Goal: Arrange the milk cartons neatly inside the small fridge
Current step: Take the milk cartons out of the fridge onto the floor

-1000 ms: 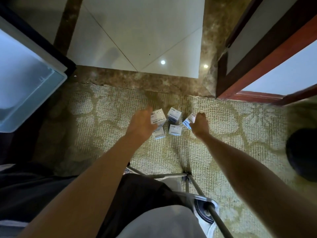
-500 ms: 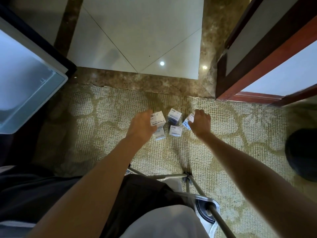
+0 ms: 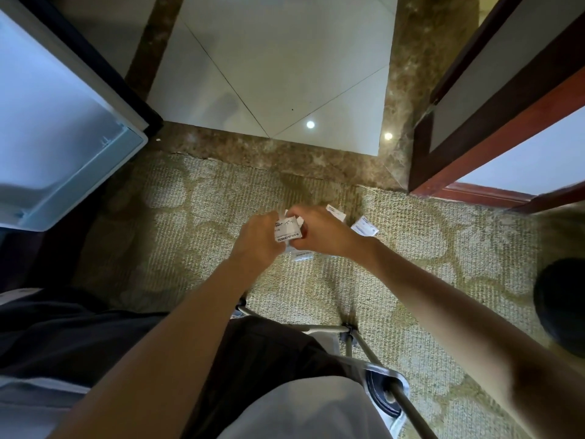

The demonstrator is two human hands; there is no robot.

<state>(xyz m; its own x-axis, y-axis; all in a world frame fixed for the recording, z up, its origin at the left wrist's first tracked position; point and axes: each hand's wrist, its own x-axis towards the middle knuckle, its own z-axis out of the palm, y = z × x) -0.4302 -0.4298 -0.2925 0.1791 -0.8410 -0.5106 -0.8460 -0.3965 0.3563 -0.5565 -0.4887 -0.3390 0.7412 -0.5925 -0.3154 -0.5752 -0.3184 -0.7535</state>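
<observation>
Several small white milk cartons lie on the patterned carpet ahead of me. One carton sits between my two hands: my left hand grips its left side and my right hand curls over its right side and top. A carton lies alone just right of my right hand, another peeks out behind it, and one shows below my hands. The small fridge's open door stands at the left, its inner shelf pale blue. The fridge's inside is out of view.
A folding stool's metal legs stand under me on the carpet. Tiled floor lies beyond a marble strip. A red-brown wooden door frame rises at the right, and a dark round object sits at the right edge.
My right hand moved left from the rightmost carton and joined my left hand on one carton. That carton is now held between both hands.
</observation>
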